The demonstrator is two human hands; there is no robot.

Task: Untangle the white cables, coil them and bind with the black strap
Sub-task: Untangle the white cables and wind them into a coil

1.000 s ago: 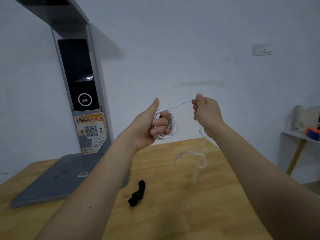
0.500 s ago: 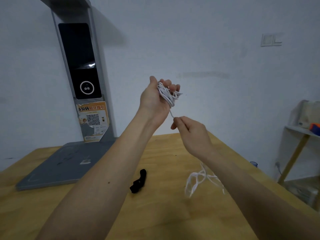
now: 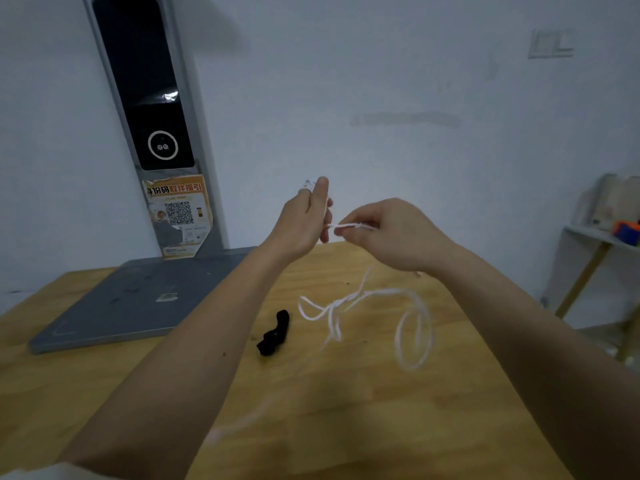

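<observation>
My left hand (image 3: 304, 216) is raised above the wooden table (image 3: 346, 410), closed around a small coil of white cable; only a bit of the coil (image 3: 309, 183) shows above the fingers. My right hand (image 3: 388, 233) pinches the cable strand (image 3: 349, 226) just right of the left hand. The loose rest of the white cable (image 3: 412, 327) hangs blurred in loops over the table. The black strap (image 3: 274, 332) lies crumpled on the table below my left forearm.
A grey device (image 3: 138, 299) with a flat base and an upright column carrying a black screen and an orange QR sticker stands at the back left. A white shelf (image 3: 602, 233) with small items is at the right, beyond the table edge.
My left hand dropped lower with the coil and turned its back to me. My right hand rose beside it. The loose cable swung out to the right in wider loops.
</observation>
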